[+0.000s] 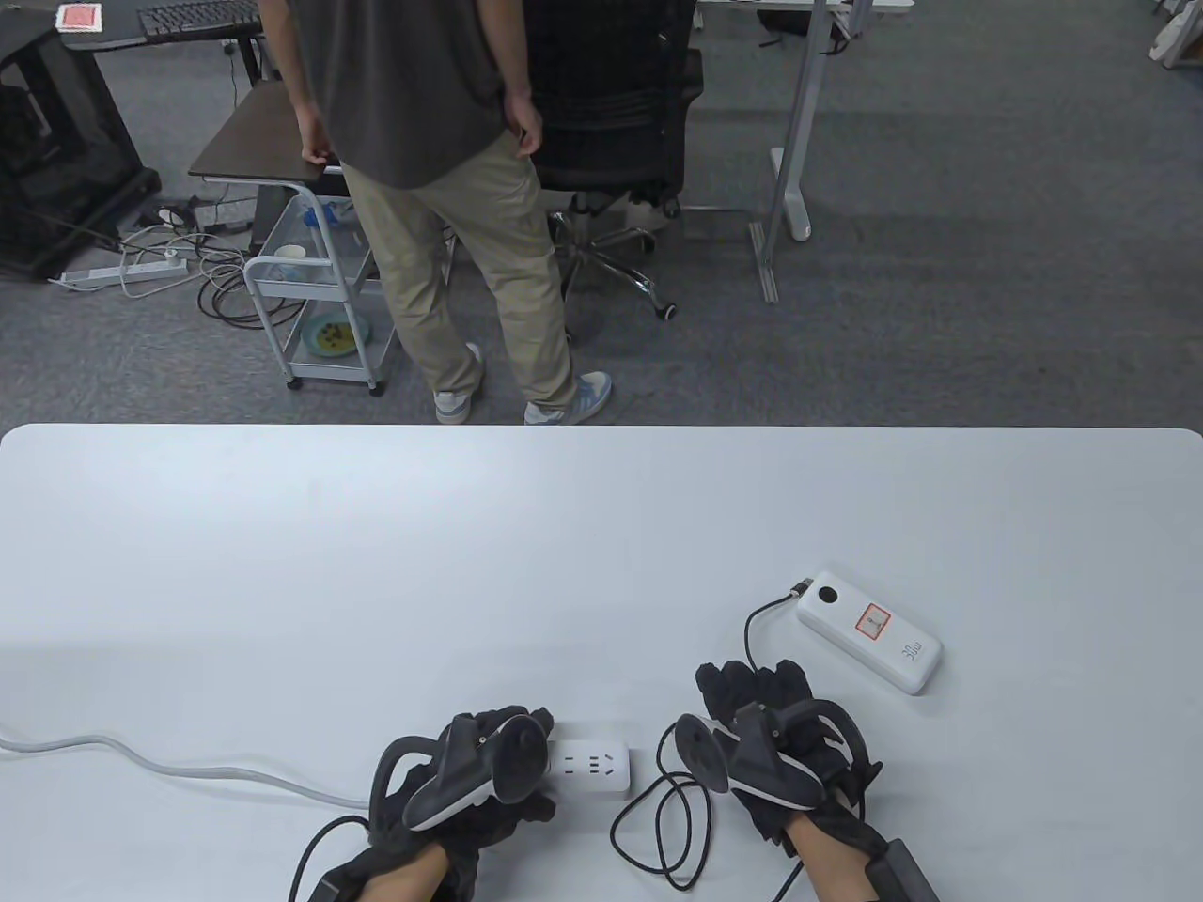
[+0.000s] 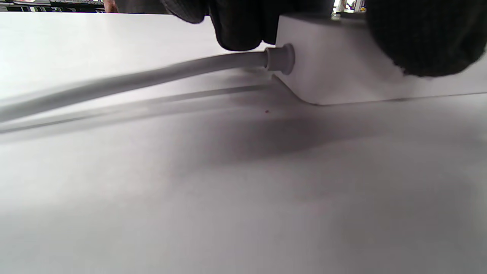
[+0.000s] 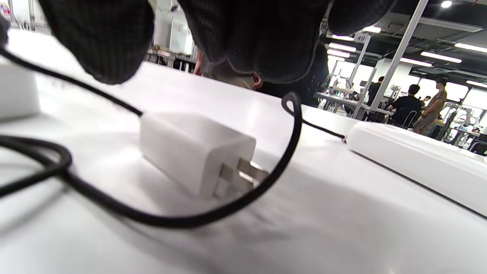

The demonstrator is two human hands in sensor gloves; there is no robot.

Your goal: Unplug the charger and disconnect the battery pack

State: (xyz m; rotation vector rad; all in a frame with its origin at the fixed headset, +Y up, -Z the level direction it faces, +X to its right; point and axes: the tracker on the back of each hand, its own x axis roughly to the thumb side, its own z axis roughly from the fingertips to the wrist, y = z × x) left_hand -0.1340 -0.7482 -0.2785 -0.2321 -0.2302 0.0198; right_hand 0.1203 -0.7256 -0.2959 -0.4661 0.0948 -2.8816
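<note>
Left hand (image 1: 470, 780) rests on the power strip (image 1: 592, 766), fingers pressing its top. Charger (image 3: 196, 152) lies unplugged just under the right hand (image 1: 771, 742), fingers loose, holding nothing. Black cable (image 1: 752, 629) runs to the battery pack (image 1: 869, 631) beyond, up-right of that hand.

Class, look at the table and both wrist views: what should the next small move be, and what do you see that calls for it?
Probably the right hand should reach to the battery pack and pull the black cable from its end. The charger already lies on the table, prongs bare, clear of the power strip, which the left hand touches, while the cable looks still plugged into the pack.
</note>
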